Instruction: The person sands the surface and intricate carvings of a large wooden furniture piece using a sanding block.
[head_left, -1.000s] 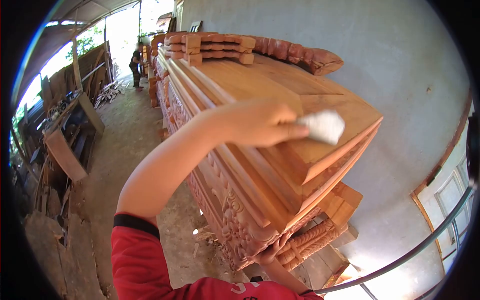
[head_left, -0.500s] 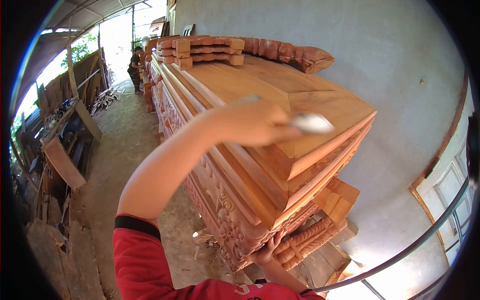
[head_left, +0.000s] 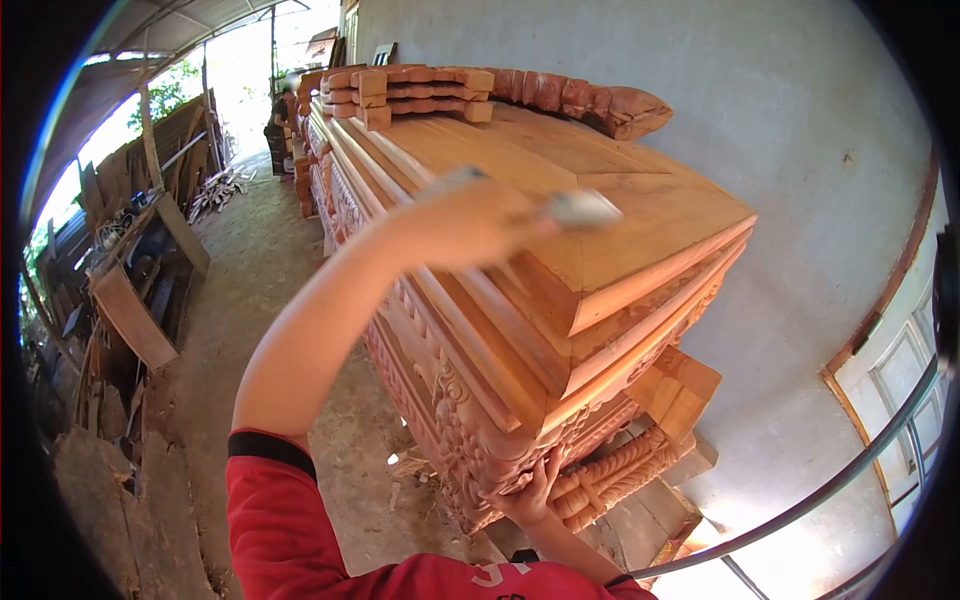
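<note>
A long carved wooden casket-like piece (head_left: 640,210) in reddish wood stretches away from me, its flat lid at chest height. My left hand (head_left: 465,222) reaches over the lid and presses a small white pad (head_left: 582,208) flat on the top panel near the close end. My right hand (head_left: 530,488) grips the carved lower corner (head_left: 480,470) from underneath, its fingers curled on the ornament. A red sleeve covers my left upper arm.
Carved wooden blocks (head_left: 420,90) lie stacked on the far part of the lid. A grey wall (head_left: 780,100) runs along the right. Scrap boards and timber (head_left: 130,310) line the left of a dirt floor. A person (head_left: 275,125) stands far back.
My left hand has slid the white pad back along the lid, away from the near edge and toward the left. My right hand stays at the lower corner.
</note>
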